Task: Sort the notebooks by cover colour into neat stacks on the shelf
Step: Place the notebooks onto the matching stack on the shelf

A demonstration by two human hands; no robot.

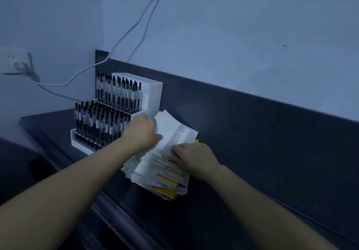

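From the head camera, a dark, smooth shelf (pixel 242 181) with a raised back panel runs from about 9 o'clock down toward 4 o'clock under a pale, matte wall. Near the middle of the picture sits a loose stack of notebooks (pixel 157 172), thin and soft-covered, their edges fanned out unevenly; most covers look white or grey, with yellow bands and a little blue showing at the lower edges (the dim light makes finer colours hard to tell).

The left hand (pixel 143 131) comes in from 7 o'clock and grips the top grey-and-white notebook (pixel 174 131) by its left edge, fingers curled over it, lifting that side so the cover tilts up off the stack. The right hand (pixel 192 158) comes in from 5 o'clock and lies on the stack at the lower edge of that lifted notebook, fingers bent and pressing among the covers; whether it pinches one of them I cannot tell.

Just beside the stack, at its 10 o'clock, stands a white, stepped plastic pen rack (pixel 147 94), boxy with three tiers, filled with upright black pens (pixel 101 121) in close rows. At 9 o'clock a white wall socket (pixel 13 61) holds a plug, and thin pale cables (pixel 124 37) curve up the wall toward 12 o'clock.
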